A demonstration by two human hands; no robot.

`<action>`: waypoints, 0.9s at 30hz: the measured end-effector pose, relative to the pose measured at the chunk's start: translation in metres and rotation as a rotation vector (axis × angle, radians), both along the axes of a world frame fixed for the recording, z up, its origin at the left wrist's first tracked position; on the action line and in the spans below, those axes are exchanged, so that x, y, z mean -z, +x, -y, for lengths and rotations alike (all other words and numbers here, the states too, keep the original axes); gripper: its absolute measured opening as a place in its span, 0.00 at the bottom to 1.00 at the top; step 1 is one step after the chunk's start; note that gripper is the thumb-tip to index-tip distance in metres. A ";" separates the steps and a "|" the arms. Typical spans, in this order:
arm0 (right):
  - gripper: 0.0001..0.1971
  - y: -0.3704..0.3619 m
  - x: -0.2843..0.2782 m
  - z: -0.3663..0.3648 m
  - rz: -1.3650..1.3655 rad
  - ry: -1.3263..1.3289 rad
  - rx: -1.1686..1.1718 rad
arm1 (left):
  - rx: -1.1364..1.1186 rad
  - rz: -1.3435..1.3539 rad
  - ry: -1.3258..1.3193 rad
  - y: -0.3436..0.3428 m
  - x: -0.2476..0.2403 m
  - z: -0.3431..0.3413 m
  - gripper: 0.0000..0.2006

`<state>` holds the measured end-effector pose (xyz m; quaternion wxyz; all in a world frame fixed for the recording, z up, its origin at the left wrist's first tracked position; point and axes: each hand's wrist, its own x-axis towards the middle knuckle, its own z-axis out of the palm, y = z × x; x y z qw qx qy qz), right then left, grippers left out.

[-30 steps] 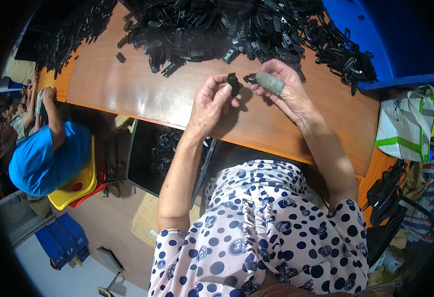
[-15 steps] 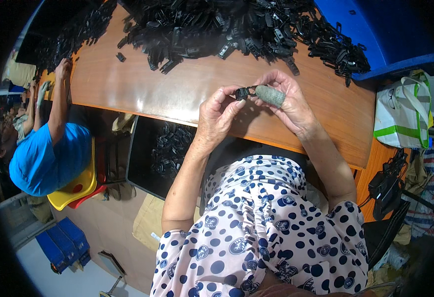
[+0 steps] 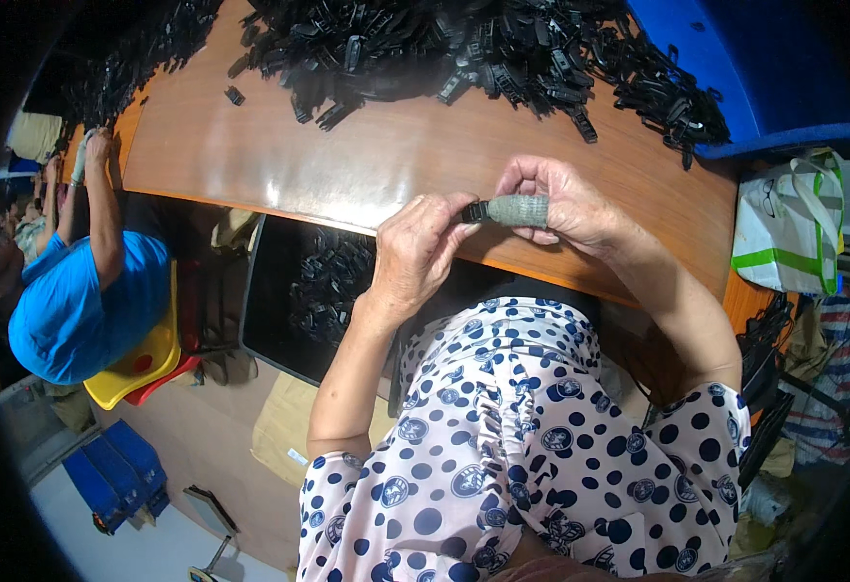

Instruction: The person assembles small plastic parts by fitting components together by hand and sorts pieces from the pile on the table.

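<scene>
Over the near edge of the wooden table (image 3: 347,175), both hands meet at a small black plastic clip-like part (image 3: 474,211). My left hand (image 3: 413,250) pinches its left end between thumb and fingers. On my right hand (image 3: 575,209) one finger wears a grey knitted finger cover (image 3: 519,210), its tip pressed against the right end of the part. The right thumb is partly hidden below that finger, and the other fingers curl above. Beyond the hands, a large heap of similar black parts (image 3: 396,48) covers the far side of the table.
A black tray (image 3: 262,325) with more black parts sits below the table edge, left of my lap. One loose part (image 3: 235,95) lies apart from the heap. Blue panel, far right (image 3: 706,68); white-green bag (image 3: 784,223) beside the table. A person in blue (image 3: 95,301) works at left.
My right hand has turned flatter, its covered finger now in line with the part and pressing on its end. Both hands have come slightly lower, and the left fingers hide more of the part.
</scene>
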<state>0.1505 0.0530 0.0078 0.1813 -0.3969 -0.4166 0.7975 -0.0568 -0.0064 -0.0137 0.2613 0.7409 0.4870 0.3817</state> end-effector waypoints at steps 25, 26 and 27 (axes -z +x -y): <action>0.14 -0.088 0.026 0.025 -0.200 0.021 -0.311 | -0.234 1.047 -0.566 -0.028 0.003 0.041 0.18; 0.16 -0.092 0.029 0.027 -0.223 0.032 -0.306 | -0.228 1.099 -0.592 -0.031 0.003 0.042 0.16; 0.18 -0.095 0.030 0.029 -0.246 0.044 -0.300 | -0.268 1.007 -0.504 -0.035 0.014 0.043 0.19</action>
